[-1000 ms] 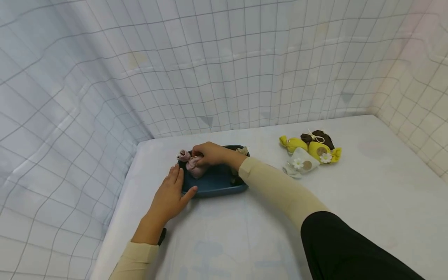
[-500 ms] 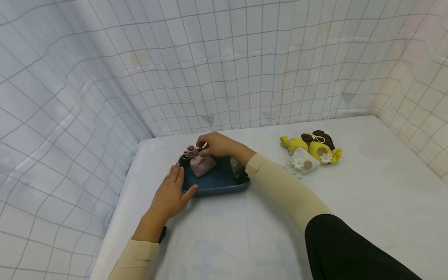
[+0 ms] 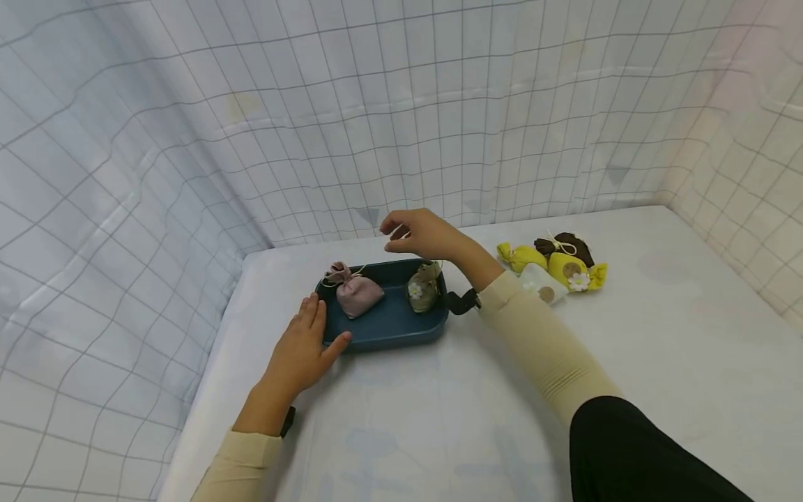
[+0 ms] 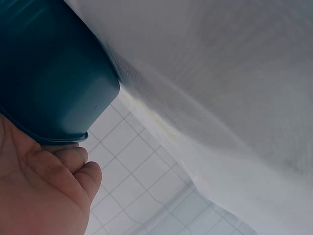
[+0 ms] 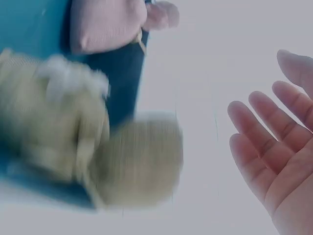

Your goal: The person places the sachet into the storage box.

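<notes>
Head view: blue tray holds two pouches, pink pouch at its left end, olive pouch at its right. Right hand above tray, fingers loose, empty. Left hand flat, steadying tray's left rim. Four pouches left on bench, right of tray.

In the right wrist view the olive fabric pouch inside the dark blue rectangular plastic tray is smeared by motion blur (its details unreadable). Right of that tray, the white flowered sachet is partly hidden behind the sleeve.
</notes>
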`<state>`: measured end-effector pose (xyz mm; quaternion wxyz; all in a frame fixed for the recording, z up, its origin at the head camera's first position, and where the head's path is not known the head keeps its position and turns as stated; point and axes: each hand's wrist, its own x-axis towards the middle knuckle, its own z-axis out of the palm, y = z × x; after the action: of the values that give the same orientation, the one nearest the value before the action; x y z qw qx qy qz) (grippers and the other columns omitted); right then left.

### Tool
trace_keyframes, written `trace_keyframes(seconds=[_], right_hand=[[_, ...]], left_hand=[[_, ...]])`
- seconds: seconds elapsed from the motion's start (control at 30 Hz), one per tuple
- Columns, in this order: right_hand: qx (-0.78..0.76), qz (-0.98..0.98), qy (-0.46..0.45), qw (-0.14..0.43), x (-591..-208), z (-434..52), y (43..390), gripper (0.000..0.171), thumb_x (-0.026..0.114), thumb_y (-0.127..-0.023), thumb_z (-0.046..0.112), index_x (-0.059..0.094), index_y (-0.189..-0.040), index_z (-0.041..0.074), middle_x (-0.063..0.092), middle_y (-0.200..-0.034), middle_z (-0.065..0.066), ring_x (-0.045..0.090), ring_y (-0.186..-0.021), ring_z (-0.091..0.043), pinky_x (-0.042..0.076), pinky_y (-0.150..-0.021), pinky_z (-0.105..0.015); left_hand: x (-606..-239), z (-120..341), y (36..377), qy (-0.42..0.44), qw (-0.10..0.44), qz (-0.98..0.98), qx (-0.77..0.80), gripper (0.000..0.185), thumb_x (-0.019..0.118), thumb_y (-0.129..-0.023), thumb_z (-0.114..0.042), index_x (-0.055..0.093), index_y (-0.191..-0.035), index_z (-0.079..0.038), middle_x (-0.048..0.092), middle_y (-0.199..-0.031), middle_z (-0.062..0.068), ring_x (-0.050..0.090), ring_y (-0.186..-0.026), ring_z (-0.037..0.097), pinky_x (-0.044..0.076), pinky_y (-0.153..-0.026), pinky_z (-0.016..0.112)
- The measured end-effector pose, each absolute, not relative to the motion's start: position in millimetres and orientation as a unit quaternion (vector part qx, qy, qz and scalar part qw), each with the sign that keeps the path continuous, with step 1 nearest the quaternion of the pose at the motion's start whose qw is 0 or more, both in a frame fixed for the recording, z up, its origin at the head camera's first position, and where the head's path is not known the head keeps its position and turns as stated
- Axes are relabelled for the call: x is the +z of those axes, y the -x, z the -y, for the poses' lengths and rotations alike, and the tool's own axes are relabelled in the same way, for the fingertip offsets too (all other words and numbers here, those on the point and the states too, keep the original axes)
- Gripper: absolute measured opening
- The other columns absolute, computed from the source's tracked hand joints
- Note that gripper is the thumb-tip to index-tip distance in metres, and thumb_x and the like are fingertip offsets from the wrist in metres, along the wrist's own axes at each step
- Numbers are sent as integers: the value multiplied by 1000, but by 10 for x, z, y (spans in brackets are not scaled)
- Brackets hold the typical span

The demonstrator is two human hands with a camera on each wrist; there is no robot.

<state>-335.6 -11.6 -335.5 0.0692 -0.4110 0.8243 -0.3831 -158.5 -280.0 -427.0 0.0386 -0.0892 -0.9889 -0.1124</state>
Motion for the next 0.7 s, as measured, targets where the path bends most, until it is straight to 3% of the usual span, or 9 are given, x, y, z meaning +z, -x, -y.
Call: trace_keyframes(seconds=[0.7], right_hand=[[-336, -886, 311, 68, -3448, -1303, 3263, 30, 72, -94, 23, 64, -120, 12, 66, -120, -3, 63, -112, -22, 52, -90, -44]], left_hand=[[-4319, 2819, 1627, 92, 36, 988, -115, 95, 45, -99, -62, 22, -152, 12, 14, -160, 29, 10, -149, 42, 19, -116, 58]])
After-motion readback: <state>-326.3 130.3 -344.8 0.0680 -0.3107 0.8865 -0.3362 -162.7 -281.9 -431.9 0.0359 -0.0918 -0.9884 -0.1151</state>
